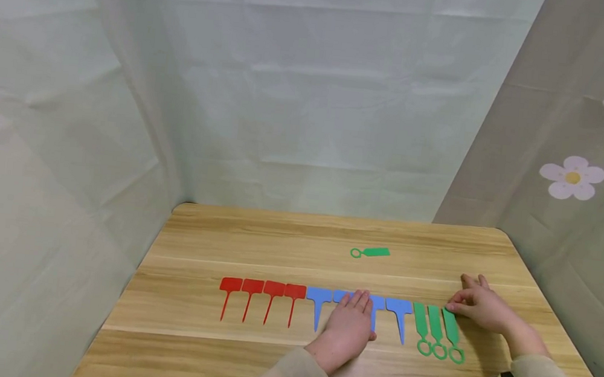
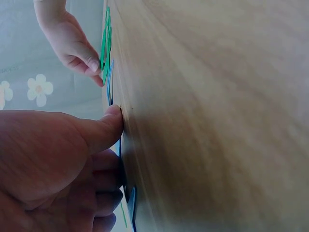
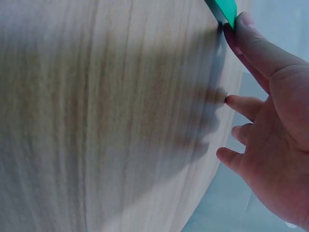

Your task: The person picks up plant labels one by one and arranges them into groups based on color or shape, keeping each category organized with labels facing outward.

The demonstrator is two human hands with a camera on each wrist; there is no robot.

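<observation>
My right hand (image 1: 482, 306) pinches the top end of the rightmost green ring-ended plant label (image 1: 451, 327) between thumb and forefinger; the right wrist view shows the label's green end (image 3: 226, 10) at the fingertips. My left hand (image 1: 349, 326) rests palm down with its fingers straight over the blue T-shaped plant labels, partly covering the middle two. The leftmost blue label (image 1: 318, 299) and the rightmost blue label (image 1: 399, 310) lie uncovered on either side. Two more green labels, including the leftmost green one (image 1: 420, 321), lie between the blue row and my right hand.
Several red T-shaped labels (image 1: 252, 287) continue the row leftward. Farther back, a single green label (image 1: 376, 252) lies sideways on the wooden table (image 1: 182, 359). Pale cloth (image 1: 338, 95) hangs behind the table and at both sides.
</observation>
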